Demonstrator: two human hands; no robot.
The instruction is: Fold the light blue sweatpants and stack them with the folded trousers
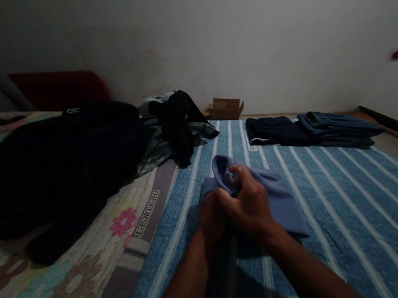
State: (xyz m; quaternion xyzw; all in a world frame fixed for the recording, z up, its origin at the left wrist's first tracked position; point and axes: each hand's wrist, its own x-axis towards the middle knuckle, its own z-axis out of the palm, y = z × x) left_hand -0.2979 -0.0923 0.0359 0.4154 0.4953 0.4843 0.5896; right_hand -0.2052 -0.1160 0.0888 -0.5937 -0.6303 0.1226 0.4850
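Right hand (249, 207): on top of the bundle, fingers (237, 177) curled tight around a bunched-up fold of the blue cloth (281, 201), thumb side pointing up.

Left hand (211, 219): tucked right against the right one, touching the near-left edge of the cloth. Its fingers are hidden behind the right hand, so honestly can't tell if they're clamped on it or just pressed there.

Blue cloth: soft, pale blue-purple. One end is scrunched up between the hands and the rest is spread flat to the right on the striped sheet (344, 206), about mid-frame.

Striped sheet: blue with white lines, runs from the forearms all the way back to the wall (239, 21).

Folded stack (335, 128): dark blue pieces laid flat at the far right of the sheet, well apart from the hands. There's a darker folded piece (275, 130) just beside it on the left.

Dark clothes pile (58, 166): big loose black heap off to the left, sitting on the floral blanket (51, 293).

Cardboard box (225, 109): small, open, on the floor by the wall past the far edge of the sheet.

Red cushion (61, 87): behind the pile, against the wall.
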